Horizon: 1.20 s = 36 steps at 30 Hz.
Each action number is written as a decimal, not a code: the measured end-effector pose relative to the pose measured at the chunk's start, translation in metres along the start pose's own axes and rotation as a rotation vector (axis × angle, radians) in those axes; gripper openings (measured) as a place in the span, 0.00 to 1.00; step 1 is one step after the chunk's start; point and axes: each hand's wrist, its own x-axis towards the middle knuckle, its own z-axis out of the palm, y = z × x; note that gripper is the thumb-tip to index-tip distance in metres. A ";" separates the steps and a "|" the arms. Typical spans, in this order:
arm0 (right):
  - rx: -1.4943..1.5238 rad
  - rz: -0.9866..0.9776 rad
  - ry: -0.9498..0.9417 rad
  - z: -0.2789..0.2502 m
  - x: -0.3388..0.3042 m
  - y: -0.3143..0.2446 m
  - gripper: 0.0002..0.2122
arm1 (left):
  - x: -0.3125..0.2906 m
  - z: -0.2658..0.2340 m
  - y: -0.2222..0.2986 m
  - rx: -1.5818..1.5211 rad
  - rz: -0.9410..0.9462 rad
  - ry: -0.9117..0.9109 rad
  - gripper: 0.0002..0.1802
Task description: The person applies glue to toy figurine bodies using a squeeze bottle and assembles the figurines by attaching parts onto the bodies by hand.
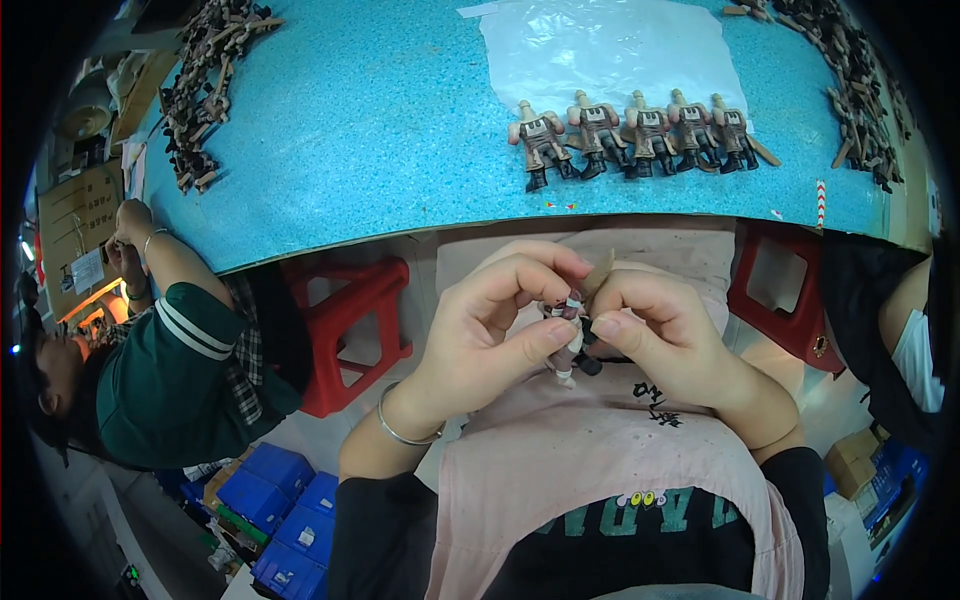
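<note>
left hand is curled inward | right hand is angled to face it | small figurine is pinched by both, held over pink apron, near blue table

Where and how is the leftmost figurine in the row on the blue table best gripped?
Probably pinch the leftmost figurine across its torso, coming from the left of its feet end. It lies with its feet nearest the viewer, and no other figurine in the row sits to its left.
</note>
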 end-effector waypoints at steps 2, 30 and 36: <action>-0.069 -0.041 0.003 0.000 0.001 0.002 0.07 | 0.000 0.003 -0.002 -0.013 -0.020 0.025 0.10; -0.341 -0.376 0.163 0.001 0.007 -0.002 0.18 | 0.015 0.004 -0.008 0.209 0.202 0.004 0.19; -0.423 -0.343 0.101 -0.007 0.013 -0.010 0.18 | 0.018 0.001 -0.001 0.249 0.219 0.023 0.17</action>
